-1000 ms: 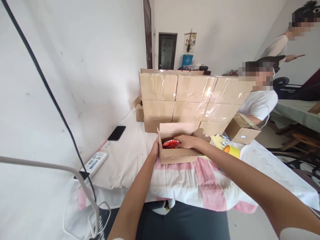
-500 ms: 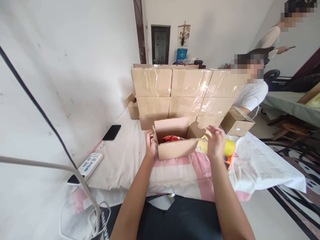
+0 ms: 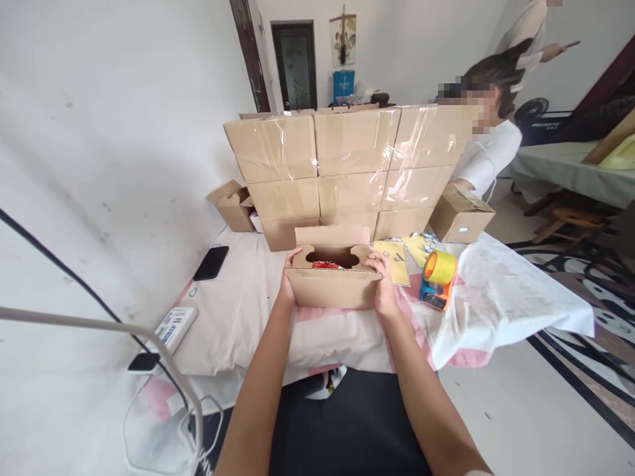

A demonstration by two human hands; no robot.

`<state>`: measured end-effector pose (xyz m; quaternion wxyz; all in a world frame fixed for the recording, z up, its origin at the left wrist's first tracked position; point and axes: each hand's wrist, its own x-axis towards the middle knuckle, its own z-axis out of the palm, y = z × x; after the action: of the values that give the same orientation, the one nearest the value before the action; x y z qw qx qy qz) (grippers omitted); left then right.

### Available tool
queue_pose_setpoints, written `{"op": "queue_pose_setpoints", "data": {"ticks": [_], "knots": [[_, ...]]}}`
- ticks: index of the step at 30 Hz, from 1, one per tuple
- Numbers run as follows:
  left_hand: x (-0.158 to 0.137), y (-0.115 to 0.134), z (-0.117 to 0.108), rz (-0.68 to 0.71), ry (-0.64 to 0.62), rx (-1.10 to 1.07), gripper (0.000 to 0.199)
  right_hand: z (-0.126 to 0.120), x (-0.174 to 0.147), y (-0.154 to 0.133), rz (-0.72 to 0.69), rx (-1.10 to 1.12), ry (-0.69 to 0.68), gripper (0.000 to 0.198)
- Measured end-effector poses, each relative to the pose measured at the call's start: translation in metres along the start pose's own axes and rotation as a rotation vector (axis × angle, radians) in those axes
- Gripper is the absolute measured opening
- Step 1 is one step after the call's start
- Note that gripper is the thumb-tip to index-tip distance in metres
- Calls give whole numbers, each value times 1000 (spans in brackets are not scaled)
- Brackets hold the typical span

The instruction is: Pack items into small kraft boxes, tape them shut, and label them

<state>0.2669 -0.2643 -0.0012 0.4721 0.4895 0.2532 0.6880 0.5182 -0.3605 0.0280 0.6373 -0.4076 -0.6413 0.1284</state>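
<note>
Between my two hands stands a small cardboard box (image 3: 335, 291) on the cloth-covered table. Its side flaps are folded inward, while the back flap stands up. A red packet (image 3: 325, 265) shows through the gap between the side flaps. My left hand (image 3: 288, 277) grips the box's left end, fingertips at the top edge. At the right end, my right hand (image 3: 383, 281) grips the box with its fingers over the right flap. An orange and blue tape dispenser with a yellow tape roll (image 3: 441, 268) lies to the right of my right hand.
Stacked, taped cardboard boxes (image 3: 350, 145) form a wall behind the box. An open carton (image 3: 235, 208) stands back left, a closed carton (image 3: 461, 215) back right. A black phone (image 3: 211, 263) lies left. A person in white (image 3: 489, 158) sits beyond; another stands behind.
My right hand has come left onto the box's right end. Both side flaps are now folded inward. The box sits squarer to me, and the view has shifted.
</note>
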Motion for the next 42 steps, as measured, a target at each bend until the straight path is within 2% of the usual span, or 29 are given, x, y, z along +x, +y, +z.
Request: {"op": "queue_pose_setpoints", "data": {"ticks": [4,6,8,9,11,15,18,21,23,25,27,30,31,33,35,36,39,42], "knots": [[0,10,-1,-80,18,-49,38,2,-4,-16,-56,-30,-61,75],[1,12,-1,-129,8,-60,41,3,-3,-19,15,12,-21,58],[1,11,-2,-168,-9,-67,47,5,0,-20,149,114,78,33],[1,9,-3,-173,-14,-71,50,7,1,-20,211,172,123,31],[0,8,-5,-168,-17,-82,58,11,4,-19,296,257,177,45],[-2,12,-9,-98,-44,-106,76,16,9,-19,385,273,168,63],[-1,18,-14,-64,-68,-72,74,18,18,-20,436,293,109,69],[3,24,-18,-60,-45,-25,86,18,33,-17,494,330,12,80],[5,29,-20,-62,-37,1,91,17,44,-11,480,347,-45,89],[5,37,-20,-91,-100,38,89,15,53,-4,434,376,-98,93],[5,46,-21,-113,-180,79,82,14,57,2,422,429,-146,91],[6,55,-28,-121,-209,168,63,15,57,8,409,483,-161,84],[8,56,-31,-121,-208,216,53,15,57,9,381,473,-148,77],[11,56,-37,-124,-219,315,34,16,56,9,309,407,-118,53],[15,54,-41,-142,-213,369,26,17,55,10,257,323,-109,27],[17,53,-42,-161,-204,368,27,17,55,11,242,292,-112,23],[20,53,-40,-196,-190,339,43,16,51,16,194,255,-136,33],[19,57,-36,-190,-138,378,35,16,48,21,148,214,-162,41]]}}
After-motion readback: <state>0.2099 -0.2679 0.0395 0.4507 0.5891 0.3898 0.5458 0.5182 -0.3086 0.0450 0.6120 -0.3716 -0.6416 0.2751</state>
